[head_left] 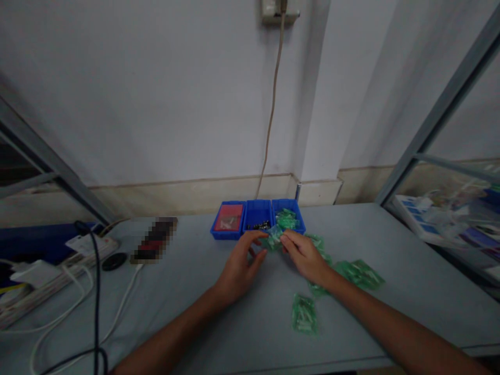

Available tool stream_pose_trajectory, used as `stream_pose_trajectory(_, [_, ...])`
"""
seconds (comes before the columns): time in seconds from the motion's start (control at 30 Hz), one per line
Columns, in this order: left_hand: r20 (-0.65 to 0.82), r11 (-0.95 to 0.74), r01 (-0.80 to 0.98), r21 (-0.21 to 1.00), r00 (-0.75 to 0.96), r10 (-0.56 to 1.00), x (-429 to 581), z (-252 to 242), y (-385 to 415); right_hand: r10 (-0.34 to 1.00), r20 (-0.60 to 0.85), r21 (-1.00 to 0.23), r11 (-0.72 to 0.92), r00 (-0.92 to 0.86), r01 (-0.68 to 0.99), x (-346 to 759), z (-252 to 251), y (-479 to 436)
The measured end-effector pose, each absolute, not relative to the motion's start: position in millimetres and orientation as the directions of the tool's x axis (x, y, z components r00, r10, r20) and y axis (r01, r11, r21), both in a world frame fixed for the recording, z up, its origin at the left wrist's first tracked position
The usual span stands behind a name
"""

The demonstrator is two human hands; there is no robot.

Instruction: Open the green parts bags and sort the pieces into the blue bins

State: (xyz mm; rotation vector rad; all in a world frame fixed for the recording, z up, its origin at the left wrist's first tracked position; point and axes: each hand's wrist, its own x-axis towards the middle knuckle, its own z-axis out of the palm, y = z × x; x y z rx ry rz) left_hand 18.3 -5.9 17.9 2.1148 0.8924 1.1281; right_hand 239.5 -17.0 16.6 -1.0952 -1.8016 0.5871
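A small green plastic bag [274, 237] is held above the front of the blue bins, pinched between the thumb and fingers of my right hand [302, 252]. My left hand [242, 265] is at the bag's left side with thumb and fingers apart; its index fingertip is at the bag's edge. Behind my hands stand three blue bins. The left bin [213, 229] holds a red sheet with small pale pieces on it, the middle bin [258, 209] small black and shiny parts, and the right bin [300, 219] more green bags.
One filled green bag [304, 314] lies in front of my right forearm, and several more green bags [359, 274] lie beyond it. At left are a pixelated phone-like object [155, 240], a black disc [114, 261], cables and a power strip [35, 297]. Metal frame posts flank the table.
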Motion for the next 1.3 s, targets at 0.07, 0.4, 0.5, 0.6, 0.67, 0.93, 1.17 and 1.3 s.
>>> stream_pose_trajectory(0.07, [0.478,-0.617,0.308,0.724,0.421,0.771,18.9,15.7,-5.2,0.887,0.415,-0.796,0.461,-0.200,0.392,239.8,15.3,-17.1])
stream_pose_trajectory(0.4, [0.501,-0.644,0.345,0.683,0.421,0.756,17.2,18.5,-3.9,0.885,0.404,-0.814,0.463,-0.229,0.352,236.0,8.5,-14.8])
stream_pose_trajectory(0.5, [0.481,-0.626,0.345,0.700,0.420,0.769,17.0,22.9,-5.7,0.896,0.403,-0.828,0.443,-0.183,0.344,236.0,10.5,-17.3])
stream_pose_trajectory(0.6, [0.385,-0.546,0.334,0.768,0.441,0.811,17.0,26.8,-6.5,0.900,0.392,-0.834,0.435,-0.191,0.338,236.5,16.0,-21.2])
stream_pose_trajectory(0.67, [0.296,-0.443,0.323,0.837,0.414,0.861,17.4,26.3,-5.5,0.888,0.399,-0.813,0.458,-0.229,0.359,236.6,19.3,-23.1])
stream_pose_trajectory(0.93, [0.160,-0.267,0.268,0.926,0.363,0.918,20.3,21.4,-0.1,0.854,0.455,-0.737,0.521,-0.254,0.431,237.6,19.3,-24.3])
stream_pose_trajectory(1.17, [0.174,-0.258,0.201,0.945,0.358,0.917,20.5,22.0,0.4,0.800,0.489,-0.660,0.600,-0.347,0.453,239.7,21.3,-22.8])
stream_pose_trajectory(1.3, [0.215,-0.319,0.241,0.917,0.374,0.902,20.2,18.8,-0.6,0.779,0.532,-0.636,0.627,-0.333,0.450,239.1,23.6,-22.5])
